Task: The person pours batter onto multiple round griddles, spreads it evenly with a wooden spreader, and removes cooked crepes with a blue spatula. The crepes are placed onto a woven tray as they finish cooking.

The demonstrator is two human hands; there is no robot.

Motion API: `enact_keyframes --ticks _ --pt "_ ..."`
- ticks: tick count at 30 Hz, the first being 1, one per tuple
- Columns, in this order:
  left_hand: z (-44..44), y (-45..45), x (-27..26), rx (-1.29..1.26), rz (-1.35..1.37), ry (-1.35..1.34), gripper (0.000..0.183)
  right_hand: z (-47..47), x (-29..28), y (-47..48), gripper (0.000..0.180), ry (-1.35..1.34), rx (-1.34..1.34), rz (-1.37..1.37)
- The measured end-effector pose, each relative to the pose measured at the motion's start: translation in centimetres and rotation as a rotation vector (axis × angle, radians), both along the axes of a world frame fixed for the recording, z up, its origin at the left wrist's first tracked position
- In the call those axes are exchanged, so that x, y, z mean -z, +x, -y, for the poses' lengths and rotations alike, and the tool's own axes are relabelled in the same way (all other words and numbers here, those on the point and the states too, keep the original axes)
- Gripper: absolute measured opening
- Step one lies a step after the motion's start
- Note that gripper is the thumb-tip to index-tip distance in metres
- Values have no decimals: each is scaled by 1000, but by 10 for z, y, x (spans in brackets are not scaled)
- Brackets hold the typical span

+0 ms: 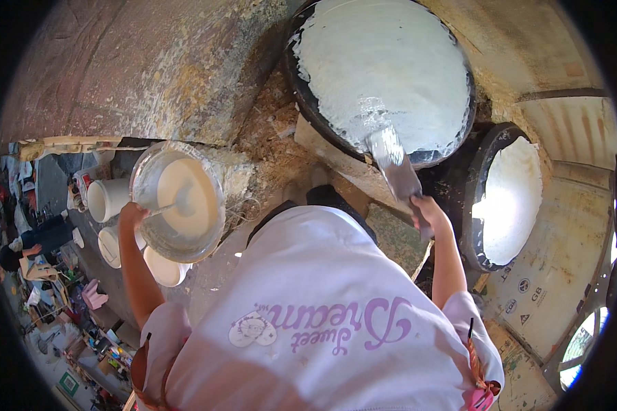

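Observation:
My right hand (431, 215) grips the handle of a broad flat metal scraper (393, 159). The blade's far end rests at the near edge of a thin white batter layer (385, 67) spread over a large round black griddle (304, 95). At the left, my left hand (132, 217) is closed on the handle of a ladle (162, 209), whose bowl dips into cream-coloured batter (195, 180) inside a wide bucket (213, 226). A second round griddle (475, 205), right of my right hand, bears another white sheet (511, 200) with a bright glare on it.
White buckets (105, 200) stand left of the batter bucket. A crusted ledge (200, 77) lies at the upper left, and worn boards (550, 236) line the right side. At the far left, a person (43, 236) is near cluttered goods.

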State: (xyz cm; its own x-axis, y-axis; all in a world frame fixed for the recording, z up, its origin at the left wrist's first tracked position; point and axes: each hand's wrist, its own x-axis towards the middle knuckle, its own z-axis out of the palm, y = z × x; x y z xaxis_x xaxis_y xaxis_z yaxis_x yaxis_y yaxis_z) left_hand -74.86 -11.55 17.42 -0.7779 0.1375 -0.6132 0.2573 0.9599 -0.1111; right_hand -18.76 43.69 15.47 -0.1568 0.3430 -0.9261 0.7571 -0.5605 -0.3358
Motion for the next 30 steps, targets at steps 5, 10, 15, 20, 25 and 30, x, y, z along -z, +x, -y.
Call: enact_keyframes --ticks 5,10,15,20,25,30 --pt "-26 10 -10 5 -8 -64 34 27 3 5 54 423 -36 -327" --pt "-45 24 -18 -20 21 -99 33 51 -5 -52 85 958 -779 103" --pt "-24 26 -5 102 -14 -23 33 112 11 18 86 892 -708 -33" --pt "-13 7 1 36 -6 -2 32 72 13 -54 81 945 -545 -50" --pt "33 -10 17 98 217 -1 25 135 95 -3 89 941 -527 -15" --pt "142 28 8 -578 782 99 13 224 39 0 84 889 -488 55"
